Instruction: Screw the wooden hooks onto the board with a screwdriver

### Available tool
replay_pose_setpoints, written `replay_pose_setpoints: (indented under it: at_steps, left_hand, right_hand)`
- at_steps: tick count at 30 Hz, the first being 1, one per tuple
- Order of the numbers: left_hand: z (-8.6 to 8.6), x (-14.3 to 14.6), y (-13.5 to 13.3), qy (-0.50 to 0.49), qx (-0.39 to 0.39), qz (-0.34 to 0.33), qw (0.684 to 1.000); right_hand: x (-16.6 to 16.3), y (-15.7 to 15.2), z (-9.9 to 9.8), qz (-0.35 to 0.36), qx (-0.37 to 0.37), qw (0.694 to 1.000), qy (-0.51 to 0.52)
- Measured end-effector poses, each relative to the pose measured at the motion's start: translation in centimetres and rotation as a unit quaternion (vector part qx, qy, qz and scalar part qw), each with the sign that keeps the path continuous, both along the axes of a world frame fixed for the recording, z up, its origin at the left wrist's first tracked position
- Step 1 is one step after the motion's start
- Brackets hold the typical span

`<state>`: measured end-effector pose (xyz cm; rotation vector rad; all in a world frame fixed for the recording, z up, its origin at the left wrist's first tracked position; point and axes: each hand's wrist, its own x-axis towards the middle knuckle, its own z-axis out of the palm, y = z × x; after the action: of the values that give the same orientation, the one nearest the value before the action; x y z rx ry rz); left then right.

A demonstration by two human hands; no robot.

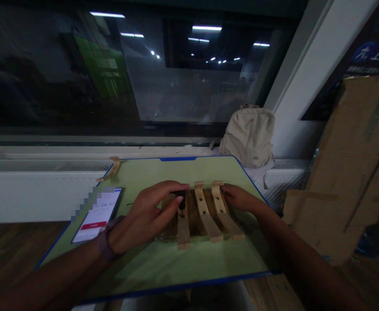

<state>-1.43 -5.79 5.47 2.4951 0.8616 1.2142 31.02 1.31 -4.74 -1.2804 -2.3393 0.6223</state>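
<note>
In the head view, a brown board (195,222) lies on the green tabletop (137,270). Across it run three curved wooden slats: a left slat (183,236), a middle slat (204,211) and a right slat (224,211). Dark screws or holes show in them. My left hand (146,216) pinches a short dark-handled screwdriver (182,199) between thumb and forefinger, upright over the left slat with its tip at a dark spot there. My right hand (241,199) is closed at the right side, its fingertips by the far end of the right slat; part of its grip is hidden.
Left of my hands lies a phone (99,214) with a lit screen. Another curved wooden piece (112,168) rests at the table's far left corner. Behind stand a beige backpack (249,136), a radiator (47,190) and a window; cardboard (361,172) leans at the right.
</note>
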Motion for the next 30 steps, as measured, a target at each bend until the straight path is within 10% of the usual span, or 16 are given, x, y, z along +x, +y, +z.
replay_pose_setpoints:
  at_steps: [30]
  left_hand:
    - [0.1, -0.8, 1.3, 0.010, 0.009, -0.094, 0.995]
  right_hand:
    - [0.0, 0.2, 0.0, 0.005, 0.008, 0.999, -0.033]
